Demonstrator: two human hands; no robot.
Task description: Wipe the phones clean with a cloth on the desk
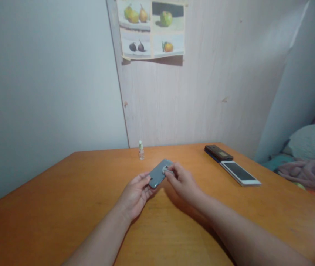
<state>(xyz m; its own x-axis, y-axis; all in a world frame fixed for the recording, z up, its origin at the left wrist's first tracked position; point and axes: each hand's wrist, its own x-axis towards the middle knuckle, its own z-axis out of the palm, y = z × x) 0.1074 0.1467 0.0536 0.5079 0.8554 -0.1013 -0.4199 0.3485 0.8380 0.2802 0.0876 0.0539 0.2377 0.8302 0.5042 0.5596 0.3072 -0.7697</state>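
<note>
A grey smartphone (156,175) is tilted above the middle of the table, long side slanting up to the right. My left hand (136,194) grips its lower left end, thumb on top and fingers underneath. Over the phone's upper end, my right hand (182,181) is closed in a pinch on a small white wad (165,169), which touches the phone's surface. Whether the wad is cotton or cloth I cannot tell. Beyond the phone stands a small clear bottle (141,152) with a pale cap.
On the right of the wooden table (96,184) lie a white tablet-like device (240,172) and a dark phone-shaped thing (218,152) on something blue. A fruit print (151,31) hangs on the wall behind. Rumpled bedding (310,173) is beyond the right edge.
</note>
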